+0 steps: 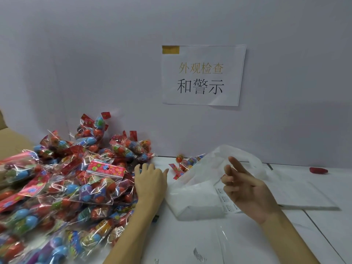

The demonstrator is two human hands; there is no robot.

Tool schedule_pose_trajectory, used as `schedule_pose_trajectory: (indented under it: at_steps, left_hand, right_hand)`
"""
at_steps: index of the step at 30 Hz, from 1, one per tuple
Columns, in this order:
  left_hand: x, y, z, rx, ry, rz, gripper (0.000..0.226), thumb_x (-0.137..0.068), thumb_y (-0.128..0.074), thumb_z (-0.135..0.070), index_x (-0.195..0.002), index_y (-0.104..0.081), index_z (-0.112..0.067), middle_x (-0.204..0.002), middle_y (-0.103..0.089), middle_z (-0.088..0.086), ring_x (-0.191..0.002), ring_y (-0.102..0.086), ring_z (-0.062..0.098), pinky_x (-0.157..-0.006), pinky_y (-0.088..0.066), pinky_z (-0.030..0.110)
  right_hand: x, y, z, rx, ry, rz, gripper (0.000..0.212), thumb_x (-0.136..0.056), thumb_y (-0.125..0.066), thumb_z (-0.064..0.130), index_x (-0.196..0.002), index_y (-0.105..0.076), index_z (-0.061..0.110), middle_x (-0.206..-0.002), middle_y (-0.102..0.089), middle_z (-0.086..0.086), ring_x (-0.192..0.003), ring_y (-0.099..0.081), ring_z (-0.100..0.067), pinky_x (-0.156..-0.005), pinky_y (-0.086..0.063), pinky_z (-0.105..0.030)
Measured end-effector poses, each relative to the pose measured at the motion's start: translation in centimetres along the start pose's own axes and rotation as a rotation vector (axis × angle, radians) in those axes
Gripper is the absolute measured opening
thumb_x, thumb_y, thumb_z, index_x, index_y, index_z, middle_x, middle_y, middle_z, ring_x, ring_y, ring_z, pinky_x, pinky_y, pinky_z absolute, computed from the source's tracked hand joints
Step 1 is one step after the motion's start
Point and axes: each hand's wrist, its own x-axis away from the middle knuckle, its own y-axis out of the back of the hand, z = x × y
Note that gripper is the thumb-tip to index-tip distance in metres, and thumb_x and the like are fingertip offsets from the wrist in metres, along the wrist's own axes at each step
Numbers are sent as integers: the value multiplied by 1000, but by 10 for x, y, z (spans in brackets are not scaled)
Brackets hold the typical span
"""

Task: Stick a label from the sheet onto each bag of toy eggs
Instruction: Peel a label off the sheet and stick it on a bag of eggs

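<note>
A big pile of clear bags of toy eggs (76, 183), red and blue with flowered header cards, covers the left of the table. My left hand (150, 180) lies palm down on the pile's right edge, fingers spread, gripping nothing that I can see. My right hand (245, 189) hovers to the right with its fingers loosely apart and nothing in it. Under that hand lies a label sheet (225, 201) with printed barcodes, partly hidden by the hand. One more bag of eggs (187, 163) lies alone near the wall.
A white plastic bag (196, 195) sits crumpled between my hands. Flat white sheets (304, 195) lie at the right, a small red thing (318, 170) beyond them. A cardboard box (11, 140) stands at far left. A paper sign (202, 75) hangs on the wall.
</note>
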Motion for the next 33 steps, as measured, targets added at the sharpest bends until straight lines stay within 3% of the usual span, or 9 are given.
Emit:
schedule_pose_trajectory:
  at_steps: [3, 5, 9, 13, 17, 22, 27, 29, 33]
  left_hand:
    - [1, 9, -3, 328, -7, -297, 69, -110, -26, -47, -70, -69, -11, -70, -66, 1, -70, -57, 20, -91, -47, 43]
    - [1, 14, -6, 720, 52, -501, 65, -112, -36, -40, -58, -56, -11, -56, -55, 3, -58, -51, 22, -69, -48, 38]
    - [6, 31, -17, 1494, 301, -346, 64, -102, -28, -61, -62, -42, -13, -55, -43, 0, -57, -44, 24, -56, -39, 31]
    - [7, 34, -24, 1806, 536, -211, 58, -90, -30, -72, -69, -40, -19, -53, -40, -11, -53, -41, 9, -47, -40, 16]
    - [15, 33, -41, 1910, 588, 15, 69, -85, -29, -76, -94, -55, -12, -79, -64, 5, -72, -66, 16, -53, -54, 14]
    - [28, 32, -59, 1766, 331, 258, 60, -108, -28, -58, -94, -68, -15, -77, -73, 0, -69, -64, 10, -60, -52, 17]
    - [32, 28, -62, 1653, 150, 285, 32, -106, -54, -43, -112, -77, -21, -104, -78, 3, -103, -73, 23, -87, -60, 31]
    - [30, 30, -59, 1684, 181, 277, 29, -104, -58, -41, -112, -79, -23, -100, -79, 4, -101, -72, 29, -92, -59, 40]
    - [27, 34, -55, 1735, 220, 257, 28, -100, -62, -45, -113, -80, -28, -107, -78, 1, -97, -68, 16, -74, -55, 21]
  right_hand:
    - [-1, -1, -3, 30, -25, 8, 36, -75, -70, 4, -108, -82, 12, -92, -71, -8, -65, -61, -15, -49, -47, -21]
    - [-4, 1, -6, 83, -38, 14, 37, -77, -72, 7, -112, -81, 12, -97, -72, -8, -71, -66, -16, -52, -50, -21]
    - [-12, 3, -22, 378, 13, 40, 33, -94, -64, 15, -125, -76, 17, -129, -73, -9, -112, -73, -21, -78, -59, -22]
    - [-17, 3, -43, 646, 111, 115, 43, -95, -74, 20, -138, -67, 20, -139, -68, -5, -133, -62, -23, -102, -56, -34]
    - [-15, -5, -57, 790, 140, 118, 40, -94, -76, 30, -133, -71, 25, -127, -75, -4, -122, -69, -22, -103, -55, -35]
    - [-14, -10, -51, 781, 295, -211, 24, -90, -72, 43, -102, -84, 25, -99, -82, -1, -97, -78, -20, -86, -61, -30]
    - [-12, -2, -39, 944, 460, -399, 32, -93, -65, 50, -90, -83, 24, -80, -80, 3, -75, -76, -13, -64, -55, -24]
    - [-12, 0, -33, 1035, 503, -408, 29, -95, -67, 46, -84, -83, 25, -73, -77, 0, -69, -73, -23, -62, -59, -39]
    - [-14, 3, -29, 1259, 578, -437, 30, -94, -68, 48, -76, -79, 27, -65, -73, 7, -63, -72, -18, -57, -59, -49]
